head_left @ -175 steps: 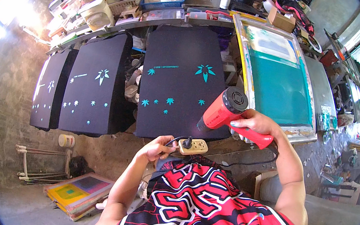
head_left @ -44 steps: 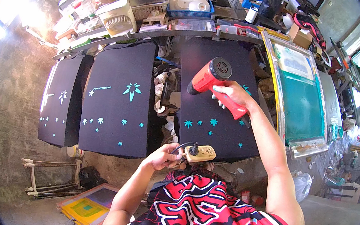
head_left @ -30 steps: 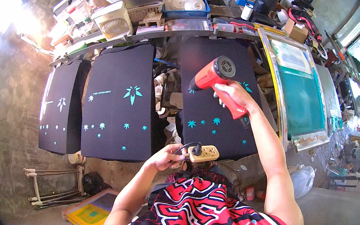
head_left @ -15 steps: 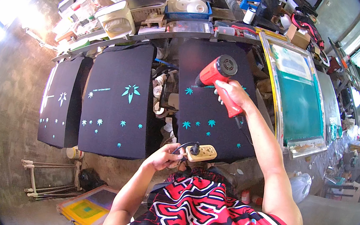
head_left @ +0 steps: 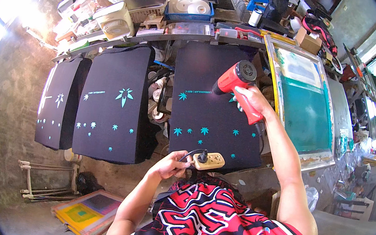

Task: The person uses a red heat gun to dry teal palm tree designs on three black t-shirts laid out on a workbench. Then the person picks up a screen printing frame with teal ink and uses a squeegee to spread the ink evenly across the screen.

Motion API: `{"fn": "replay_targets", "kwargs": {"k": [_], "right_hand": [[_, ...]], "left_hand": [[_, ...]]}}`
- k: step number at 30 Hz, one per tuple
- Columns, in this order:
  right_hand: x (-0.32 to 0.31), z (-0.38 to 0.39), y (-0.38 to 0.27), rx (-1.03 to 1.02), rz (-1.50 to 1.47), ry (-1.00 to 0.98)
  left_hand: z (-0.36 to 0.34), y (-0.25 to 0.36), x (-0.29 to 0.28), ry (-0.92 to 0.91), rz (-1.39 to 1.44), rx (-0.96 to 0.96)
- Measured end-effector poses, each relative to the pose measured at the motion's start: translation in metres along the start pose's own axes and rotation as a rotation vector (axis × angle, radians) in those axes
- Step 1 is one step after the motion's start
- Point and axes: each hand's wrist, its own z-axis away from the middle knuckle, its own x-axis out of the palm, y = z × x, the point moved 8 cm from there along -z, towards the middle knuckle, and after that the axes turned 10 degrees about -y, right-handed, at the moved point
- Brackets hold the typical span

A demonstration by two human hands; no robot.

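My right hand (head_left: 252, 102) is wrapped round the handle of a red heat gun (head_left: 235, 80), whose dark nozzle points down and left over a black shirt (head_left: 193, 111) printed with teal leaf shapes. The nozzle stays above the cloth. Part of the print lies hidden behind the tool and my hand. Close to my body, my left hand (head_left: 172, 165) is closed on the cord end of a cream power strip (head_left: 209, 161), held above the shirt's near edge. A black plug (head_left: 202, 157) sits in the strip.
To the left stand two more black shirts on boards, the nearer (head_left: 111, 108) with teal and pale leaf prints. A teal screen-printing frame (head_left: 308, 109) leans at right. Behind runs a cluttered shelf with a blue basket (head_left: 188, 16). More frames (head_left: 87, 213) lie on the floor.
The heat gun in my right hand has moved right across the shirt, uncovering more of the print. The view has shifted slightly right. My left hand still holds the power strip.
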Motion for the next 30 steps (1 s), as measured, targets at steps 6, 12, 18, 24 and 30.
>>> {"fn": "replay_targets", "kwargs": {"k": [6,12,18,24,30], "right_hand": [[0.029,-0.025,-0.012,-0.024,-0.016,-0.105],[0.073,-0.047,-0.025,-0.04,0.018,-0.24],[0.09,-0.052,-0.028,0.033,0.086,-0.318],[0.086,-0.052,-0.029,0.048,0.102,-0.312],[0.079,-0.051,-0.029,-0.003,0.079,-0.251]], "left_hand": [[-0.006,-0.004,0.004,0.032,0.011,0.059],[0.004,-0.007,0.002,0.083,0.049,0.1],[0.017,-0.008,0.002,0.14,0.08,0.133],[0.027,-0.006,0.001,0.153,0.073,0.143],[0.028,-0.003,-0.001,0.143,0.055,0.131]]}}
